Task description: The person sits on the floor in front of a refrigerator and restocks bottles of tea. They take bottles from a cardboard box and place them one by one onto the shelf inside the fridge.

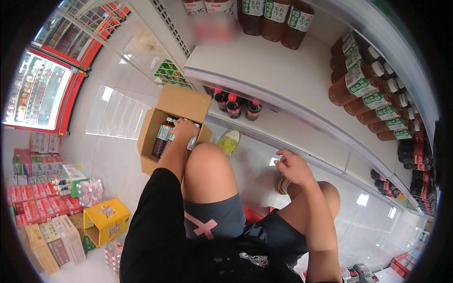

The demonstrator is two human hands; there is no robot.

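My left hand (185,129) reaches into an opened cardboard box (148,136) on the floor. Its fingers bend over the tops of the bottles inside, and whether they grip one is hidden. A dark tea bottle (163,135) with a green and white label stands beside the hand, among others partly covered by my arm. My right hand (293,167) hovers over my other knee, near the front edge of the bottom shelf (300,136). Nothing is in it, and its fingers are loosely bent and apart.
Red-capped cola bottles (233,107) stand on the lower shelf; tea bottles (357,85) line the upper shelf (244,60). A yellow-green bag (228,142) lies by the box. Leftward are a yellow crate (109,219), stacked cartons (42,205) and a lit red fridge (39,92).
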